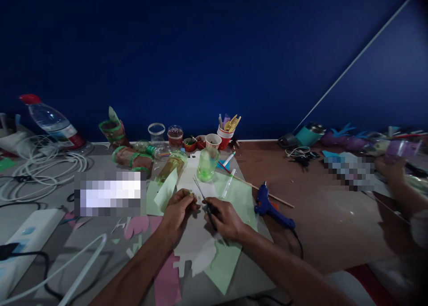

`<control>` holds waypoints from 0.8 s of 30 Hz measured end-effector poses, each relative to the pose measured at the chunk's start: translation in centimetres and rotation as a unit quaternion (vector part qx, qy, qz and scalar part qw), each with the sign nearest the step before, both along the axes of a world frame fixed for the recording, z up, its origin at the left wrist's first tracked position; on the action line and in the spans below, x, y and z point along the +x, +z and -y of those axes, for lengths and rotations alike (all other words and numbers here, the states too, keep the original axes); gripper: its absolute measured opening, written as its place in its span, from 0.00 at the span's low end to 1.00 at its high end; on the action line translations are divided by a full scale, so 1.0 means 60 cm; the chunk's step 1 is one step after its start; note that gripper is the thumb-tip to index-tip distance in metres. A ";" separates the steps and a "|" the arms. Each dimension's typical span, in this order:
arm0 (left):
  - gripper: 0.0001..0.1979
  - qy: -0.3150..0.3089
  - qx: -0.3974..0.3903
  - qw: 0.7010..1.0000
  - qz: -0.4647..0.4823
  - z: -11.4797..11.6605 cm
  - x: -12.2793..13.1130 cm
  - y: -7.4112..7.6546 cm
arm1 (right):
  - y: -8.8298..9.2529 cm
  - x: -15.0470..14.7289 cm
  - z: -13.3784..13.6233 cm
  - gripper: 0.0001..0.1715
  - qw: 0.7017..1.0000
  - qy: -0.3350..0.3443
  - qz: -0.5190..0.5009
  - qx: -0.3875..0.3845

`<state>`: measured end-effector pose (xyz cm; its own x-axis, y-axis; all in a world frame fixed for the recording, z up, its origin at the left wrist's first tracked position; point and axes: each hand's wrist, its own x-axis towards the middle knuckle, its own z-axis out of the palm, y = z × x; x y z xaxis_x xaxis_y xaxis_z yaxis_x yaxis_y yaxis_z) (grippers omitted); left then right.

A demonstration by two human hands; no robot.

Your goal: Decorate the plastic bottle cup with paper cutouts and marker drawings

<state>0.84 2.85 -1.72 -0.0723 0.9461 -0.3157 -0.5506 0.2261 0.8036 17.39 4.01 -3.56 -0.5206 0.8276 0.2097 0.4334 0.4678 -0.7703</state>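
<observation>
Over the middle of the desk, my left hand is closed in a pinch on a small piece whose kind is too small to make out. Close by on the right, my right hand grips dark tweezers, their thin tips pointing up and away from me. Just beyond both hands stands a clear green-tinted plastic cup. Under and around the hands lie green paper, white paper with cut edges and a pink paper strip.
A blue glue gun lies right, near a wooden stick. Left are a power strip, coiled white cables and a large bottle. Paper cups stand at the back. Another person's hand is far right.
</observation>
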 end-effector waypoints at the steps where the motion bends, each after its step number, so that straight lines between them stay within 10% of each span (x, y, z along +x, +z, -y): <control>1: 0.10 0.002 -0.003 1.000 -0.007 0.000 0.001 0.002 | 0.000 0.001 0.000 0.17 1.000 -0.004 -0.016 -0.003; 24: 0.11 0.018 0.005 0.999 -0.033 0.000 0.000 0.027 | 0.014 0.007 -0.007 0.17 0.997 0.045 0.057 0.036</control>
